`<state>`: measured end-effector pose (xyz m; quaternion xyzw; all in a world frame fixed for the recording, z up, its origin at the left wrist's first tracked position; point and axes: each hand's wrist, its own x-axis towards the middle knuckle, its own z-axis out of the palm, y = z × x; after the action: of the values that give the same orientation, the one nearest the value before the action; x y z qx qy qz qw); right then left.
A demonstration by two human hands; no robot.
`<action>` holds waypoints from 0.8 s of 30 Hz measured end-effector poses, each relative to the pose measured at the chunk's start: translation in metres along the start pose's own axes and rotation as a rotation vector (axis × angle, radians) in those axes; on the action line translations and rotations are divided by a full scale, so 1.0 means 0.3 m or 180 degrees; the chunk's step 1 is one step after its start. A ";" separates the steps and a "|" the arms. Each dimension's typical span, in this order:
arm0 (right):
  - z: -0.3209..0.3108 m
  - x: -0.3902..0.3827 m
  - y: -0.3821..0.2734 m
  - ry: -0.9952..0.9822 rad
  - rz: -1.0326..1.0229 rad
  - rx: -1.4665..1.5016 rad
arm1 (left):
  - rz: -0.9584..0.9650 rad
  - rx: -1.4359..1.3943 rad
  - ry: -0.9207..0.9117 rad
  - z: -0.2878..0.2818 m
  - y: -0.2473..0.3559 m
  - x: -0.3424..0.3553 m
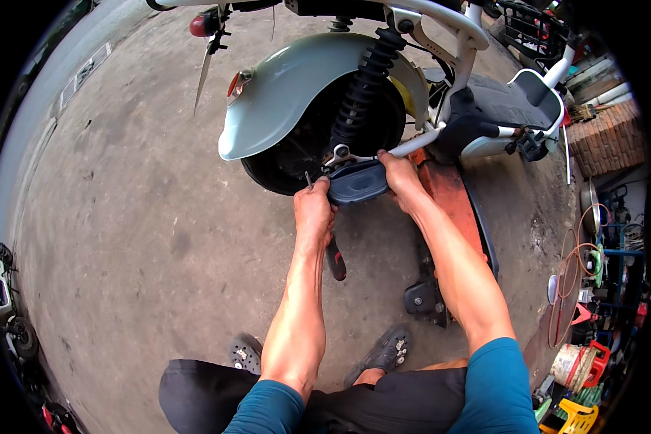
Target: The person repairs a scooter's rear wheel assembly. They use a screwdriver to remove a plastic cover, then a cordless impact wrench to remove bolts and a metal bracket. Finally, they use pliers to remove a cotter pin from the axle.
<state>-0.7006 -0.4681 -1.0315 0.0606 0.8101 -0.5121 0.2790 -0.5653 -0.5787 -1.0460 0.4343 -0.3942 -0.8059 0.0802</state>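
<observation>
A black plastic part [356, 184], perhaps a foot pedal, lies across the foot of the scooter's black coil shock [362, 90]. My left hand [313, 210] grips its left end and also holds a screwdriver [337, 260], whose black and red handle hangs below my fingers. My right hand [401, 177] is closed round the part's right end, beside a white frame tube [421, 145]. Behind them are the rear tyre [267, 176] and a pale blue-grey mudguard [282, 87]. A scuffed orange jack or stand [452, 202] sits under the scooter, to the right of my hands.
The scooter's deck [513, 108] extends to the upper right. At the far right are stacked bricks [606, 137], a coiled hose [571, 249], a bucket [571, 367] and assorted tools. Parked vehicles [22, 336] line the left edge. My feet rest on the concrete [123, 217].
</observation>
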 end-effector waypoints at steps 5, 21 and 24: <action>0.032 -0.044 0.004 0.0076 0.0044 -0.0112 | 0.0168 0.0110 -0.0040 -0.043 0.020 0.040; -0.044 -0.015 -0.003 -0.0330 -0.0092 -0.0355 | 0.0008 -0.0258 -0.0054 0.009 0.001 -0.027; -0.040 0.007 0.005 -0.0017 -0.0207 -0.0356 | 0.0012 -0.0314 -0.0002 0.037 -0.010 -0.040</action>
<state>-0.7064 -0.4573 -1.0298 0.0172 0.8382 -0.4750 0.2673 -0.5659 -0.5649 -1.0370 0.4288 -0.3550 -0.8243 0.1029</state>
